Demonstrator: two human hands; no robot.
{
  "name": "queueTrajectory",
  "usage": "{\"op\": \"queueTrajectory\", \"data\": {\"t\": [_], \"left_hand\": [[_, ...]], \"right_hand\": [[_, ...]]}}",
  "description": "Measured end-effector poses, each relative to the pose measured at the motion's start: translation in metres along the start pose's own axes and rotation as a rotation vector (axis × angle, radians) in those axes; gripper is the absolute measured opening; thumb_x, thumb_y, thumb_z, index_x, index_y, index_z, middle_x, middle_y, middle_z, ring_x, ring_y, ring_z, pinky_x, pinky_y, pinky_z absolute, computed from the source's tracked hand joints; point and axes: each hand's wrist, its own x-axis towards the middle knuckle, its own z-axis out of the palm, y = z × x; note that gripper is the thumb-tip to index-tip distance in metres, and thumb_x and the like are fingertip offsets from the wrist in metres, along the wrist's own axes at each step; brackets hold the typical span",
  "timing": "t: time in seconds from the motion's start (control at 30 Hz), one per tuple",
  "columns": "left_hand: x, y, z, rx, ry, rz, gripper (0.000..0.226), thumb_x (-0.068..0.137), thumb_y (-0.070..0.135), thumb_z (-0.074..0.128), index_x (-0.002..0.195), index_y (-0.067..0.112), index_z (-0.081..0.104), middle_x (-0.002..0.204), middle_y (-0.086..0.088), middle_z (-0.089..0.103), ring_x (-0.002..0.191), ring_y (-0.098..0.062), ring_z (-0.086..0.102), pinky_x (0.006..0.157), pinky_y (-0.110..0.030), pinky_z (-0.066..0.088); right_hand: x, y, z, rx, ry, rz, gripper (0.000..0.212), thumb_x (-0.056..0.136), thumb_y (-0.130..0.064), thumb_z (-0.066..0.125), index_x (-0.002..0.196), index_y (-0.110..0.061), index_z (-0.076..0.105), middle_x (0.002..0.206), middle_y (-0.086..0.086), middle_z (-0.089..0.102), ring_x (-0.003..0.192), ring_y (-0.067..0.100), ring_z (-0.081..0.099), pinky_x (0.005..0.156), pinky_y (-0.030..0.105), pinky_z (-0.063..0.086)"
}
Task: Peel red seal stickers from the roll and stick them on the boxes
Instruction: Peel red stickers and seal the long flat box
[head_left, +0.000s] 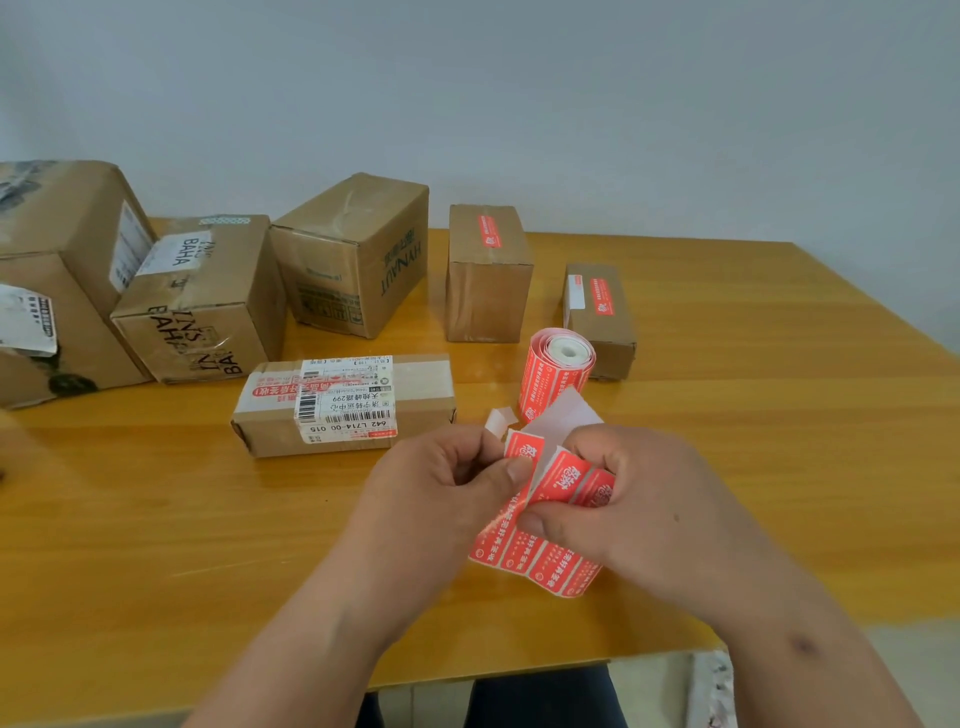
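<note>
The roll of red seal stickers (556, 371) stands on the wooden table (156, 519), and its loose strip (535, 558) runs down into my hands. My right hand (628, 514) holds the strip with thumb and fingers. My left hand (441, 483) pinches the top end of one red sticker (523, 448), which is partly lifted from the white backing. A flat box with shipping labels (345, 402) lies just beyond my left hand. Two boxes at the back right carry a red sticker on top: a tall one (488, 275) and a low narrow one (602, 317).
Three larger cardboard boxes stand at the back left: a HYNAUT box (353, 254), a taped BAHA box (202, 301) and a big one (57, 280) at the left edge. The table's near edge (519, 670) runs just under my forearms. A plain wall is behind.
</note>
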Motion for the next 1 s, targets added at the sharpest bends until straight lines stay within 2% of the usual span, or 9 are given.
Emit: {"op": "queueTrajectory", "data": {"t": [0.1,0.23,0.33,0.43,0.53,0.67,0.8,0.87,1.0], "left_hand": [[-0.0005,0.0012,0.0031,0.060,0.026,0.041,0.022,0.081,0.039,0.065,0.081,0.018,0.070,0.076,0.004,0.074,0.068,-0.010,0.070,0.057,-0.018,0.050],[-0.0009,0.0014,0.0056,0.126,0.054,0.090,0.018,0.085,0.037,0.066,0.078,0.021,0.071,0.072,0.004,0.072,0.063,-0.007,0.066,0.055,-0.018,0.049],[-0.0015,0.0022,0.0024,0.135,0.010,0.092,0.019,0.083,0.039,0.068,0.079,0.021,0.071,0.071,0.000,0.071,0.059,-0.007,0.061,0.054,-0.018,0.048],[-0.0007,0.0010,-0.0001,0.171,-0.054,0.085,0.007,0.082,0.030,0.073,0.084,0.023,0.071,0.076,0.001,0.072,0.067,-0.007,0.065,0.060,-0.019,0.051],[0.0013,-0.0017,-0.0008,0.157,-0.059,0.085,0.005,0.085,0.021,0.072,0.089,0.025,0.072,0.081,0.001,0.074,0.077,-0.016,0.070,0.072,-0.033,0.058],[0.0027,-0.0027,0.0004,0.093,-0.048,0.094,0.008,0.086,0.017,0.071,0.090,0.023,0.074,0.082,-0.007,0.074,0.081,-0.031,0.069,0.077,-0.051,0.057],[0.0039,-0.0034,-0.0001,0.006,-0.016,0.068,0.014,0.084,0.015,0.073,0.093,0.026,0.073,0.075,-0.012,0.071,0.067,-0.027,0.065,0.072,-0.042,0.054],[0.0044,-0.0036,-0.0004,-0.032,-0.005,0.048,0.023,0.083,0.014,0.074,0.102,0.027,0.071,0.069,-0.009,0.069,0.063,-0.019,0.062,0.069,-0.038,0.051],[0.0050,-0.0020,-0.0009,-0.087,0.003,0.033,0.030,0.082,0.012,0.074,0.107,0.028,0.068,0.070,-0.009,0.071,0.064,-0.019,0.066,0.068,-0.036,0.054]], "right_hand": [[0.0016,0.0002,-0.0032,0.108,-0.062,0.029,0.027,0.065,-0.037,0.084,0.081,-0.035,0.062,0.082,-0.023,0.069,0.070,-0.005,0.067,0.056,0.012,0.046],[0.0029,0.0005,-0.0023,0.121,-0.101,0.093,0.015,0.070,-0.037,0.081,0.071,-0.029,0.068,0.074,-0.015,0.071,0.066,-0.001,0.067,0.058,0.016,0.045],[0.0018,0.0016,-0.0005,0.118,-0.098,0.109,0.019,0.074,-0.035,0.080,0.062,-0.028,0.067,0.067,-0.012,0.070,0.059,0.002,0.066,0.052,0.017,0.043],[0.0014,0.0026,0.0009,0.055,-0.086,0.093,0.012,0.076,-0.035,0.077,0.071,-0.026,0.071,0.070,-0.007,0.071,0.061,0.005,0.067,0.053,0.024,0.051],[0.0016,0.0031,0.0019,-0.033,-0.048,0.036,0.014,0.077,-0.040,0.076,0.084,-0.028,0.074,0.079,-0.008,0.071,0.069,0.003,0.067,0.062,0.023,0.054],[0.0009,0.0010,0.0014,-0.191,-0.004,-0.064,0.020,0.079,-0.046,0.070,0.088,-0.028,0.073,0.083,-0.012,0.069,0.070,0.001,0.063,0.054,0.012,0.039],[0.0008,-0.0011,0.0010,-0.290,0.024,-0.132,0.024,0.082,-0.050,0.066,0.093,-0.029,0.071,0.089,-0.012,0.068,0.074,0.002,0.060,0.056,0.009,0.033],[0.0006,-0.0016,0.0012,-0.292,0.036,-0.139,0.023,0.081,-0.049,0.066,0.089,-0.028,0.071,0.088,-0.011,0.069,0.075,0.004,0.061,0.057,0.013,0.041],[0.0017,-0.0005,-0.0031,-0.036,-0.020,0.003,0.013,0.071,-0.046,0.077,0.077,-0.039,0.067,0.077,-0.017,0.068,0.071,-0.001,0.065,0.057,0.015,0.046]]}}
